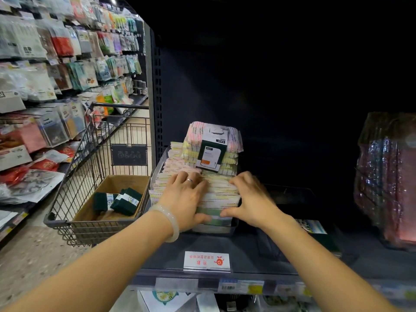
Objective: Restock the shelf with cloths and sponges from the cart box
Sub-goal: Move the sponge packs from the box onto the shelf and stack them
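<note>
While both hands bear on the row of pastel striped cloth packs [216,194] standing on edge in a clear plastic tray [225,228] on the dark shelf [247,251], the step in hand looks like squaring and tightening that row. To do it well, I judge the push should run evenly from front to back, so the packs stay upright and flush with the tray walls, and room is left for more stock.

As for grip, the left hand [188,195] lies on the left top of the row, fingers fairly straight and pressing, thumb down at the front pack. The right hand [249,199] is arched over the right top edge, fingertips bent onto the packs and thumb hooked at the front; it seems to press rather than lift. Behind the hands, one taller pack with a grey and white label card [210,152] stands on the row.

Left of the shelf, a wire shopping cart [74,167] holds a brown cardboard box [117,183] with dark green scouring sponges [126,200] yet to be shelved.
</note>
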`<state>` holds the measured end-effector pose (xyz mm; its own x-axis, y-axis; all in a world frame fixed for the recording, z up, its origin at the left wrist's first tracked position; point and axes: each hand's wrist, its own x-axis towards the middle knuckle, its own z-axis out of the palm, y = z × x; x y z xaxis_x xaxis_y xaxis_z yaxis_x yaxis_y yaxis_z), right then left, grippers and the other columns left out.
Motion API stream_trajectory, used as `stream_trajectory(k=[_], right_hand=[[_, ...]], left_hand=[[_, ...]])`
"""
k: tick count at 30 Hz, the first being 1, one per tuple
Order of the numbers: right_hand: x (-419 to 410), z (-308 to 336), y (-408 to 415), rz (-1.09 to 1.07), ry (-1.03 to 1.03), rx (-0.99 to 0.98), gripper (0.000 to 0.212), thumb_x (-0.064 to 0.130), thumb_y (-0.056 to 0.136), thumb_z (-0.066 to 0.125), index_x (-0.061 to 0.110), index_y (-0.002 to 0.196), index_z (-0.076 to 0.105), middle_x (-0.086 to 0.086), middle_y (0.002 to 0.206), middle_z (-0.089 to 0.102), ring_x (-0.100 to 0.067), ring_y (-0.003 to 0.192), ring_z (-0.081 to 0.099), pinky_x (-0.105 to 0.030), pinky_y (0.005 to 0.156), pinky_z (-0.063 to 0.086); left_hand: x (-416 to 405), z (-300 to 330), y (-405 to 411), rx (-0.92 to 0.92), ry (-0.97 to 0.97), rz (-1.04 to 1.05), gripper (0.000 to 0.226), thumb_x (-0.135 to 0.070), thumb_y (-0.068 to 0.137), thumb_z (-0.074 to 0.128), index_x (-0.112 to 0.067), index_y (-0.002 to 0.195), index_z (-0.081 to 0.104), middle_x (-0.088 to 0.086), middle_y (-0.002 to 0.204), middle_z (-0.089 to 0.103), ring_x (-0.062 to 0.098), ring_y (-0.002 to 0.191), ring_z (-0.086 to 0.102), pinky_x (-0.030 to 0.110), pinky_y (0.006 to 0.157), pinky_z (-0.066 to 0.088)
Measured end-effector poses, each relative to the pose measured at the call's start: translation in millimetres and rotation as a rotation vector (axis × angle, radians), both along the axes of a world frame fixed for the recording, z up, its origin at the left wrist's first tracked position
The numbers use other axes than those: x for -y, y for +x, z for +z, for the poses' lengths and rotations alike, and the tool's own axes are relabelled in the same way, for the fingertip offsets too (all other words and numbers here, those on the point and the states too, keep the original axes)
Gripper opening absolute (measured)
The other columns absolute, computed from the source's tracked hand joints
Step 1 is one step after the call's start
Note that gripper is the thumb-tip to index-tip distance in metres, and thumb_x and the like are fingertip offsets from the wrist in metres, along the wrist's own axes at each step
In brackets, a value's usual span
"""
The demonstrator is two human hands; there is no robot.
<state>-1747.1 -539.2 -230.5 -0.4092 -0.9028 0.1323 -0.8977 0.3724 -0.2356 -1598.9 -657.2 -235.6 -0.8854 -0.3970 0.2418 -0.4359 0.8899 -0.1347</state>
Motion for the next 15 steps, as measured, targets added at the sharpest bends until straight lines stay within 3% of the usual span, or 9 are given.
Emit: stream_trajectory(k=[2, 4, 6, 8, 10, 12, 15], right_hand=[[-4.2, 3.9, 0.2, -0.011, -0.045, -0.005, 0.086, 0.058, 0.064, 0.076, 0.019, 0.134, 0.044, 0.0, 0.125, 0.037, -0.018, 0.115, 0.037, -0.031, 0.098, 0.038], [-6.8, 14.9, 2.1, -0.036, -0.188, 0.02, 0.081, 0.058, 0.065, 0.075, 0.018, 0.13, 0.049, 0.003, 0.12, 0.04, -0.015, 0.113, 0.041, -0.026, 0.096, 0.038], [-3.5, 28.5, 3.3, -0.106, -0.423, 0.103, 0.075, 0.051, 0.067, 0.076, 0.016, 0.128, 0.049, 0.006, 0.114, 0.038, -0.014, 0.11, 0.046, -0.025, 0.092, 0.04], [5.4, 39.6, -1.6, -0.199, -0.571, 0.28, 0.079, 0.041, 0.071, 0.078, 0.018, 0.136, 0.039, 0.004, 0.122, 0.036, -0.013, 0.112, 0.047, -0.027, 0.09, 0.042], [17.4, 44.2, -10.2, -0.237, -0.547, 0.512, 0.089, 0.04, 0.074, 0.076, 0.023, 0.144, 0.025, 0.0, 0.14, 0.036, -0.015, 0.123, 0.045, -0.034, 0.1, 0.043], [27.6, 41.7, -13.7, -0.228, -0.484, 0.684, 0.083, 0.043, 0.079, 0.071, 0.025, 0.145, 0.025, -0.002, 0.145, 0.039, -0.02, 0.13, 0.043, -0.043, 0.107, 0.04], [35.3, 40.0, -8.8, -0.194, -0.518, 0.671, 0.053, 0.038, 0.088, 0.061, 0.021, 0.135, 0.043, -0.001, 0.129, 0.056, -0.02, 0.119, 0.054, -0.042, 0.101, 0.046]], left_hand=[[-0.3, 0.5, 4.8, -0.146, 0.027, -0.048, 0.087, -0.078, 0.067, 0.032, -0.017, 0.124, 0.058, 0.008, 0.124, 0.059, 0.032, 0.109, 0.057, 0.042, 0.095, 0.045], [5.1, 2.6, 5.7, -0.39, 0.037, -0.083, 0.074, -0.071, 0.074, 0.038, -0.013, 0.11, 0.067, 0.007, 0.108, 0.066, 0.03, 0.095, 0.064, 0.042, 0.085, 0.052], [13.0, 7.5, 3.6, -0.573, 0.111, -0.061, 0.065, -0.062, 0.078, 0.044, -0.011, 0.114, 0.062, 0.011, 0.116, 0.061, 0.032, 0.103, 0.06, 0.044, 0.091, 0.048], [18.9, 19.6, -0.8, -0.715, 0.31, 0.033, 0.073, -0.06, 0.078, 0.05, -0.01, 0.132, 0.047, 0.014, 0.137, 0.045, 0.033, 0.124, 0.047, 0.044, 0.105, 0.038], [26.3, 34.9, -7.0, -0.722, 0.681, 0.136, 0.086, -0.053, 0.081, 0.061, -0.011, 0.147, 0.024, 0.01, 0.153, 0.026, 0.027, 0.139, 0.031, 0.039, 0.115, 0.028], [33.0, 43.9, -15.1, -0.671, 1.012, 0.172, 0.072, -0.039, 0.088, 0.06, -0.01, 0.146, 0.028, 0.01, 0.148, 0.038, 0.024, 0.135, 0.039, 0.035, 0.111, 0.034], [36.6, 47.8, -18.3, -0.752, 0.95, 0.159, 0.042, -0.035, 0.093, 0.053, -0.008, 0.125, 0.055, 0.01, 0.114, 0.066, 0.026, 0.106, 0.062, 0.031, 0.089, 0.047]])
